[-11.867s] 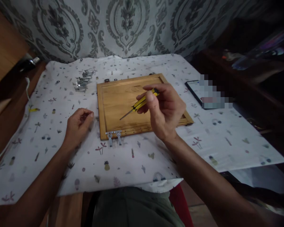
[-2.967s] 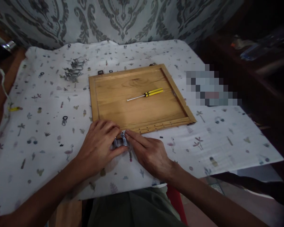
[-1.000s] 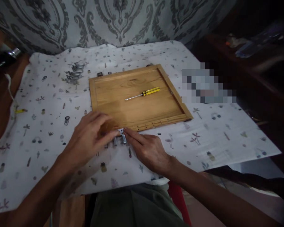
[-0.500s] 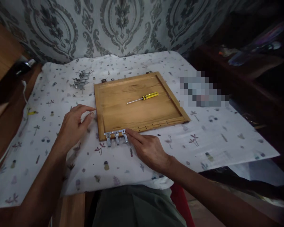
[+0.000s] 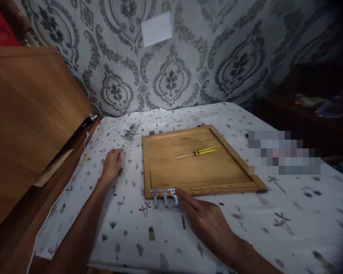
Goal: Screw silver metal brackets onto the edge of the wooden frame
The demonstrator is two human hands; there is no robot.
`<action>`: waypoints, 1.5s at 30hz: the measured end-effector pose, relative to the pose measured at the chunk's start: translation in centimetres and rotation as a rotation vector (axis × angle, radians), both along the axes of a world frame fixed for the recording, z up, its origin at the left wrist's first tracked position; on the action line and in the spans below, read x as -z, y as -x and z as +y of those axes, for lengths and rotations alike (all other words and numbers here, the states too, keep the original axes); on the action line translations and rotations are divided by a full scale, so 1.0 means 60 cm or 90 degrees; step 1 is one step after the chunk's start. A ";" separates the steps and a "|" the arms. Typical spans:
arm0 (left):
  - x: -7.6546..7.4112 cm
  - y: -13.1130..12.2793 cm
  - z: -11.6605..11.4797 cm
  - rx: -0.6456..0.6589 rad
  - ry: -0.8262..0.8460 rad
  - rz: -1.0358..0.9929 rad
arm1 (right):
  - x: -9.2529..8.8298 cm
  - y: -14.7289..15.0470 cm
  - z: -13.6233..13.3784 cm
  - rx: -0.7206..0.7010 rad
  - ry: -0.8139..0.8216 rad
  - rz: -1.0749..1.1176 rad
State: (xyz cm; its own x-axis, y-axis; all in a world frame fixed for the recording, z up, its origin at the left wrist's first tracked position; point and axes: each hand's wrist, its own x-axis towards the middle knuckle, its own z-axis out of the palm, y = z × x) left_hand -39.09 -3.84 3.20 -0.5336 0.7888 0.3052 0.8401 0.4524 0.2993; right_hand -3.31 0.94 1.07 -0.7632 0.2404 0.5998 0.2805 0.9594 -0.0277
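Note:
A wooden framed panel [image 5: 185,167] lies on the cloth-covered table, with several small dark holes along its near rail. Three silvery metal hooks [image 5: 165,198] stand side by side at its near left corner, their curved ends hanging over the edge. The fingertips of my right hand [image 5: 207,217] hold the rightmost hook [image 5: 175,198] against the rail. My left hand [image 5: 112,164] is off the panel to the left, reaching over the cloth with loosely bent fingers and no object visible in it. Beyond it lies a pile of similar metal hooks [image 5: 131,131]. A yellow-handled screwdriver [image 5: 204,151] rests on the panel.
A printed white tablecloth [image 5: 131,236] covers the table. To the left stands a wooden cabinet [image 5: 31,125], with a white cable [image 5: 45,224] along the table side. Patterned curtain-like fabric [image 5: 171,76] hangs behind. A pixelated patch hides something at the right.
My left hand has moved from the panel's left edge outward and away toward the hook pile. My right hand stays at the rightmost hook. The view has tilted up and turned left.

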 end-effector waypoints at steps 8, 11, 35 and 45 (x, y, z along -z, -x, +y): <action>-0.020 0.028 0.042 -0.025 0.056 0.011 | 0.005 -0.002 0.001 0.003 -0.010 -0.007; -0.026 0.034 0.043 -0.030 0.069 0.004 | 0.004 -0.001 0.001 0.006 -0.019 0.008; -0.054 0.018 0.075 -0.080 0.083 -0.022 | -0.006 -0.003 -0.006 0.018 0.052 -0.056; -0.100 -0.086 0.049 0.165 0.000 -0.293 | -0.010 -0.003 -0.009 0.024 0.060 -0.076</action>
